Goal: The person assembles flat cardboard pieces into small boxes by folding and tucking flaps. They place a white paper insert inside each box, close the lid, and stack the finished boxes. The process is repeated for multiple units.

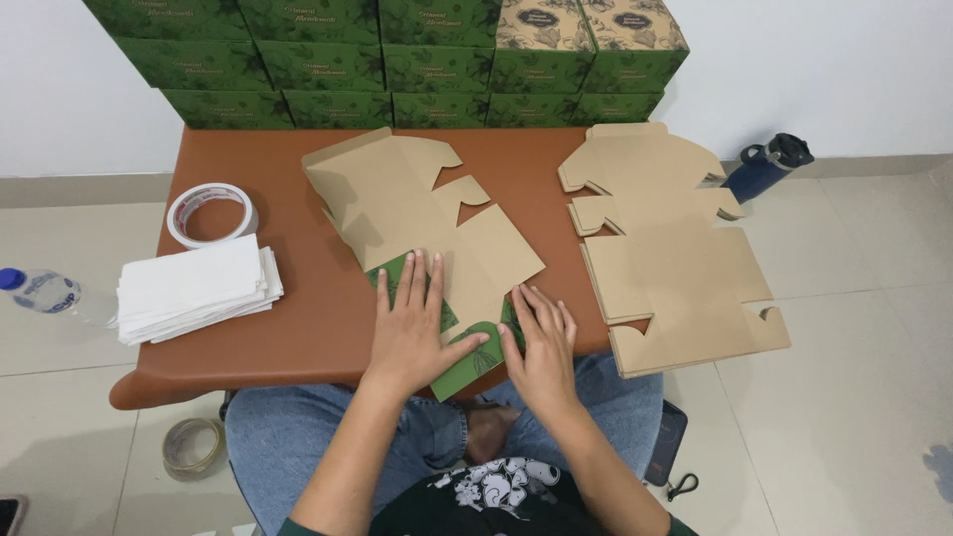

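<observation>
At lower centre I had both palms spread flat, left hand (410, 323) and right hand (538, 342), pressing a fold into the box blank (437, 223) on the brown table (288, 308); raising the flaps seemed due next.

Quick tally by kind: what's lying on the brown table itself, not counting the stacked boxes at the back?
Flat box blank under both hands: 1
Pile of flat box blanks: 1
Tape roll: 1
Stack of white sheets: 1
Total: 4
Left hand and right hand press flat on the blank.
</observation>
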